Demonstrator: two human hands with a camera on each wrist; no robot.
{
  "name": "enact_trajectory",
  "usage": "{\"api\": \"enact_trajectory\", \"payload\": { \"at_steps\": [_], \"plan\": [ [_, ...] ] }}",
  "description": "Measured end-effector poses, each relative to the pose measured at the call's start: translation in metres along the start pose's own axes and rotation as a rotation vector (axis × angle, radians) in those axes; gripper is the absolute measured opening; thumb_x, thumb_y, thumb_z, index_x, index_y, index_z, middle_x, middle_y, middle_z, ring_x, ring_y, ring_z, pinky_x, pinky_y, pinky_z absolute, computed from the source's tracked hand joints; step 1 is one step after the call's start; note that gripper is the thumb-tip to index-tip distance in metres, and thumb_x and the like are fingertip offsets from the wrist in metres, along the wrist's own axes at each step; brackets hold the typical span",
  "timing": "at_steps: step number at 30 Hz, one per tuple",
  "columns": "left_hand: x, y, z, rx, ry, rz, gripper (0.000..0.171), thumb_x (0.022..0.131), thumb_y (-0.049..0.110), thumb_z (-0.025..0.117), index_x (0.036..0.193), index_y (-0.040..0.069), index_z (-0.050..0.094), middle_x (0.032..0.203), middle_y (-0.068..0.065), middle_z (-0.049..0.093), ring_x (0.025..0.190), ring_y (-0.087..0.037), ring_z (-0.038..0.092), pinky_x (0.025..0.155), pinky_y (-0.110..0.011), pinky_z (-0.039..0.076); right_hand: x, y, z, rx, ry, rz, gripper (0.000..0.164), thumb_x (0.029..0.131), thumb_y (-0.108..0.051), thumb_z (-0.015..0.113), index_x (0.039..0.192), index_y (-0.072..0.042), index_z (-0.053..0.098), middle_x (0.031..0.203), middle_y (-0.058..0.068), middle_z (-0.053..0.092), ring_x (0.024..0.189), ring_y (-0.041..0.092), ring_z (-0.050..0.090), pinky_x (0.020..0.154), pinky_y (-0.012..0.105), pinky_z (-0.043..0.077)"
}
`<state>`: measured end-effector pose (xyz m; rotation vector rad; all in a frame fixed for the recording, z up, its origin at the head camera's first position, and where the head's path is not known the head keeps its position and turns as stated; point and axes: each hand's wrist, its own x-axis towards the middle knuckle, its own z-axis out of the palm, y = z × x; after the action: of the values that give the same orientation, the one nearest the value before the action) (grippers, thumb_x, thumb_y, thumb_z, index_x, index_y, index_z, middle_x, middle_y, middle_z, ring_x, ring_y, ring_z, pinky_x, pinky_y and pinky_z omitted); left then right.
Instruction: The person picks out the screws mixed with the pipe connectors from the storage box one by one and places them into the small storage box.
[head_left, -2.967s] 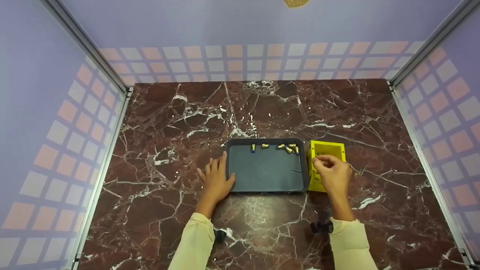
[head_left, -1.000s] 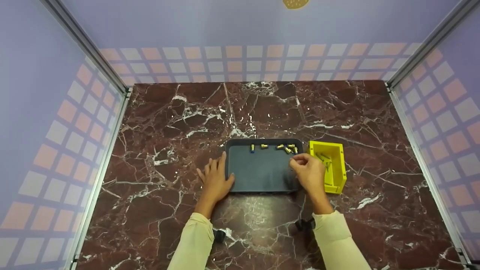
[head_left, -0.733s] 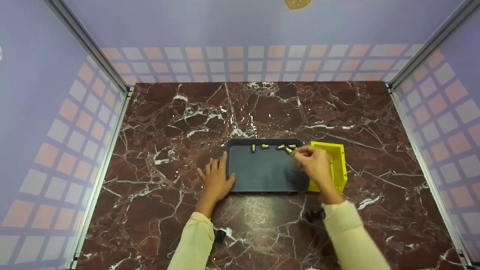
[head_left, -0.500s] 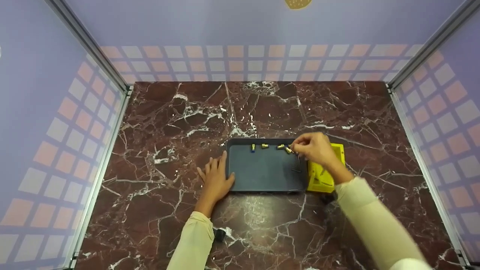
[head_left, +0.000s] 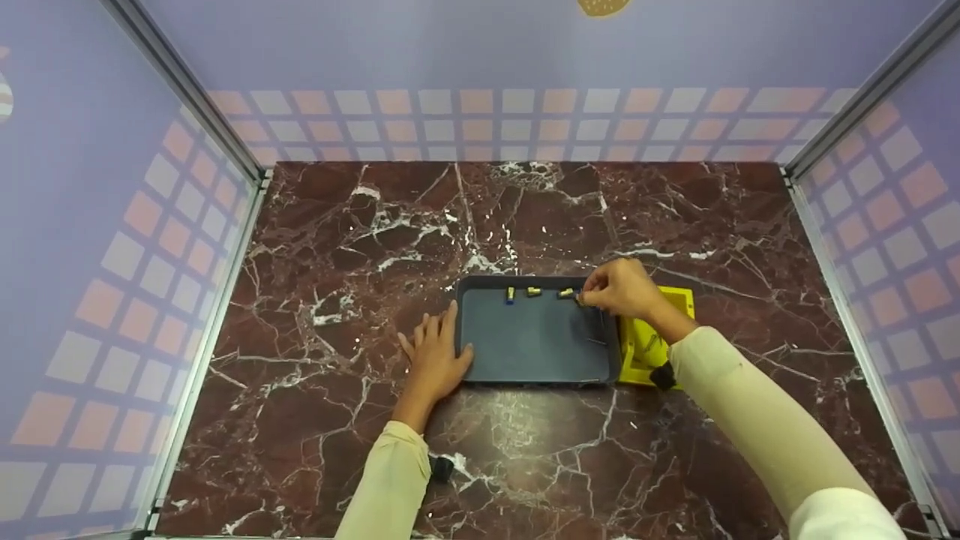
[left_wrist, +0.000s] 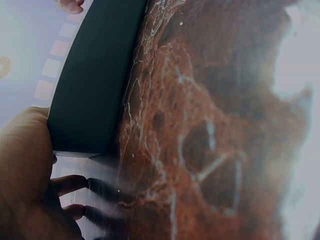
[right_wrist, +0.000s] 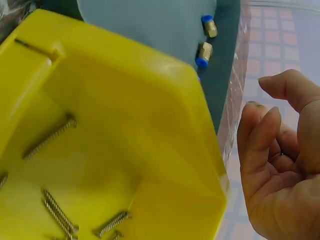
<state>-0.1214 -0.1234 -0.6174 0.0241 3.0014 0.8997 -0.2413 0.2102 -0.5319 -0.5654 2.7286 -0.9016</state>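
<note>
My left hand (head_left: 435,356) rests against the left wall of a dark grey tray (head_left: 525,345), fingers spread and thumb over the rim. My right hand (head_left: 626,289) is over the tray's back right corner, fingertips right at a group of brass fittings with blue ends, partly hidden by the hand. In the right wrist view its thumb and fingers stand apart, bent, with nothing between them. Farther left along the back wall lie one upright-looking fitting (head_left: 511,295) and another fitting (head_left: 534,291). A thin dark screw (head_left: 597,342) lies near the tray's right side.
A yellow bin (head_left: 637,367) stands against the tray's right side, partly under my right forearm. Several screws (right_wrist: 50,137) lie inside it. Purple panels with square patterns enclose the marble-look table (head_left: 360,262) at the back and both sides.
My right hand has moved from above the yellow bin, left over the tray, then away to its back right corner, where it now covers part of the fittings. The left hand stays put.
</note>
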Motion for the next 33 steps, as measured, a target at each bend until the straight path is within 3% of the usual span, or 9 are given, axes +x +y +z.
{"api": "enact_trajectory", "payload": {
  "at_steps": [5,11,14,24,33],
  "plan": [
    [0.0,-0.001,0.0,-0.007,-0.015,-0.002,0.079,0.098,0.035,0.064,0.164,0.021,0.024,0.156,-0.011,0.042,0.15,-0.045,0.026,0.113,-0.081,0.002,0.001,-0.001,0.01,-0.151,-0.034,-0.135,0.007,0.078,-0.018,0.08,0.077,-0.011,0.079,0.074,0.004,0.077,0.057,0.013,0.068,0.059,0.034,0.057],
    [0.0,-0.001,-0.002,-0.005,-0.006,-0.005,0.079,0.097,0.034,0.065,0.164,0.021,0.026,0.155,-0.012,0.043,0.15,-0.046,0.027,0.114,-0.081,0.002,0.003,-0.003,0.014,-0.138,-0.165,-0.122,0.008,0.08,-0.021,0.08,0.079,-0.013,0.079,0.075,0.003,0.077,0.047,0.009,0.063,0.054,0.03,0.056],
    [0.001,0.0,-0.002,-0.002,-0.007,-0.007,0.079,0.097,0.035,0.064,0.164,0.021,0.025,0.155,-0.012,0.044,0.15,-0.046,0.027,0.114,-0.08,0.002,0.005,-0.005,0.013,-0.182,-0.23,-0.146,0.011,0.08,-0.023,0.08,0.079,-0.012,0.079,0.074,0.002,0.077,0.05,0.006,0.062,0.057,0.03,0.055],
    [0.001,0.001,-0.001,0.009,0.0,-0.004,0.079,0.096,0.035,0.064,0.164,0.021,0.026,0.155,-0.011,0.045,0.149,-0.045,0.029,0.114,-0.081,0.003,0.022,-0.009,0.007,-0.42,-0.589,-0.254,0.017,0.076,-0.032,0.089,0.081,-0.017,0.081,0.079,-0.005,0.076,0.069,0.009,0.065,0.066,0.03,0.056],
    [0.0,0.0,-0.001,-0.007,-0.012,-0.012,0.079,0.097,0.034,0.064,0.164,0.023,0.025,0.155,-0.011,0.044,0.151,-0.045,0.026,0.114,-0.08,0.002,0.027,-0.008,0.013,-0.506,-0.652,-0.292,0.02,0.072,-0.031,0.09,0.082,-0.016,0.082,0.075,-0.006,0.075,0.062,0.008,0.061,0.06,0.027,0.054]
  ]
}}
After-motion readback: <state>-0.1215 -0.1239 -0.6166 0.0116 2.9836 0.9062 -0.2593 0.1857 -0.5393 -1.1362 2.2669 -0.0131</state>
